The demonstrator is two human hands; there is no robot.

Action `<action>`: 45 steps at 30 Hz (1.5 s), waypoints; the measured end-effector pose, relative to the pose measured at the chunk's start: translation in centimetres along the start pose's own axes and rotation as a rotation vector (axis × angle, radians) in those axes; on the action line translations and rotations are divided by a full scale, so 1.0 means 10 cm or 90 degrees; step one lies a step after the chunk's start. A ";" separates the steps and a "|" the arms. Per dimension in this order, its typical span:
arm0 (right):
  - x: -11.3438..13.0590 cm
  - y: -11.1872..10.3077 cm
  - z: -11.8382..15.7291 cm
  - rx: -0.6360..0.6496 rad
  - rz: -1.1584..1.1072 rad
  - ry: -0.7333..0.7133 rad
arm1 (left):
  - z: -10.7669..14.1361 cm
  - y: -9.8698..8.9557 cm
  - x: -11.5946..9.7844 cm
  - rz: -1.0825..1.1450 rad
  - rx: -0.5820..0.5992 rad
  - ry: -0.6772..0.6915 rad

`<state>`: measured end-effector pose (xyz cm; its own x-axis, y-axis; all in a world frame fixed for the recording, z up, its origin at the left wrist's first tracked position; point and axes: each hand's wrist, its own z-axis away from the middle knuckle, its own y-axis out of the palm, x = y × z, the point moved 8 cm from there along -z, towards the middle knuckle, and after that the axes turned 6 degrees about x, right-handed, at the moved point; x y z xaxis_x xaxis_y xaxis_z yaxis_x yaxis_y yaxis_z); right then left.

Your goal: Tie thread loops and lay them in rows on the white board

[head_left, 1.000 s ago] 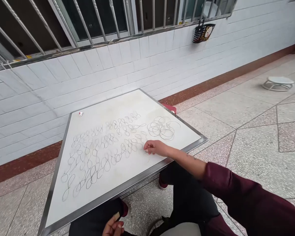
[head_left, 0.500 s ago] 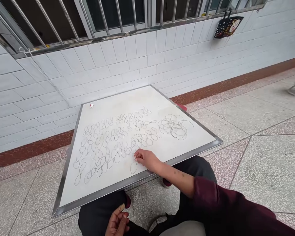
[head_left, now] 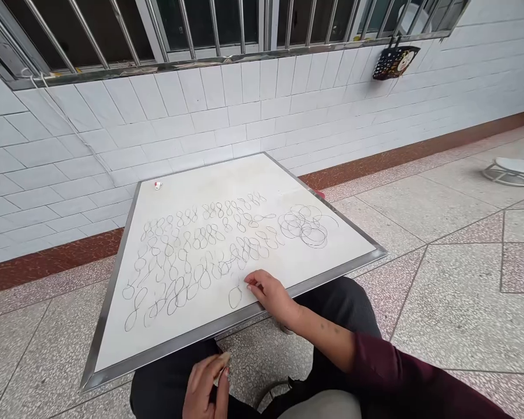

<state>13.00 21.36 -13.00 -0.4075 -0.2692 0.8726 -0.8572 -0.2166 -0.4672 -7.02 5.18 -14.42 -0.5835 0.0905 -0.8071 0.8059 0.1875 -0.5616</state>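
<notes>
Likely spaced against tangling, a loop (head_left: 230, 297) lies nine o'clock of your narrowly open right hand (head_left: 268, 294); left hand's (head_left: 206, 386) hold unclear.

so a patterned dark bag (head_left: 395, 64) is hanging by the window bars (head_left: 214, 26) up on the right, and some pale round thing (head_left: 413, 18) is showing through the bars just above it. white tiles are covering the wall (head_left: 227, 134), with a brownish-red strip (head_left: 26, 270) running along the bottom. a thin white cord (head_left: 72, 124) is dangling on the left. a low white-topped stool (head_left: 517, 166) is standing on the speckled floor (head_left: 463, 279) way over right, and a tiny white-and-red thing (head_left: 158, 185) is lying in the table's (head_left: 332, 276) far left corner.
</notes>
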 end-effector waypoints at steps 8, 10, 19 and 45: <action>0.01 -0.18 0.22 -0.026 0.069 -0.099 | -0.38 0.39 -0.79 -0.444 0.054 0.381; -0.06 -0.24 0.23 -0.035 0.070 -0.108 | -0.44 0.49 -0.79 -0.483 0.049 0.390; -0.09 -0.24 0.22 -0.011 0.101 -0.148 | -0.76 0.70 -0.73 -0.501 0.052 0.341; -0.05 -0.16 -0.06 -0.042 0.082 -0.172 | -1.02 0.78 -0.73 -0.439 0.019 0.285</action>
<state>14.37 22.39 -12.60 -0.4230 -0.5328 0.7329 -0.8260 -0.1059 -0.5537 2.52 15.98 -11.08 -0.9284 0.3471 -0.1327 0.2496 0.3178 -0.9147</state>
